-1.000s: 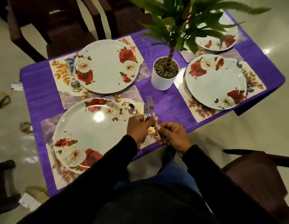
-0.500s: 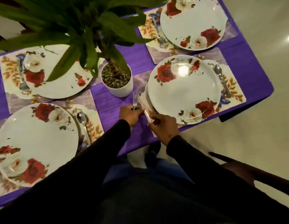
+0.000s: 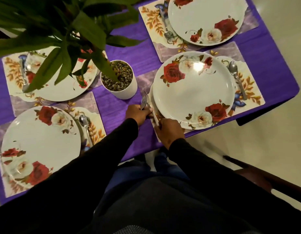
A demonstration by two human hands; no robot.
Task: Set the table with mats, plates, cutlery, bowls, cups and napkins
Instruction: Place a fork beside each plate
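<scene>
Purple cloth is covering the counter (image 3: 264, 68), and four places are lying on it, each with a mat, a flowered plate and a spoon. Nearest to the person, both hands are working at the left edge of the near right plate (image 3: 193, 89). His or her left hand (image 3: 138, 114) is gripping the forks (image 3: 143, 102) — how many I cannot tell — with the tines sticking up out of the fist. Just beside it, the right hand (image 3: 170, 131) is pinching the lower end of a knife (image 3: 152, 110), pale at the handle. This knife is lying along the plate rim, its long axis pointing away from the body and a little to the left, and it seems to be resting on the mat (image 3: 254, 92) under this plate. I judge the right hand is the one setting it down; the forks are waiting close on its left side. Further off, a white plant pot (image 3: 119, 80) is standing very near the tines, so there is little room there.
</scene>
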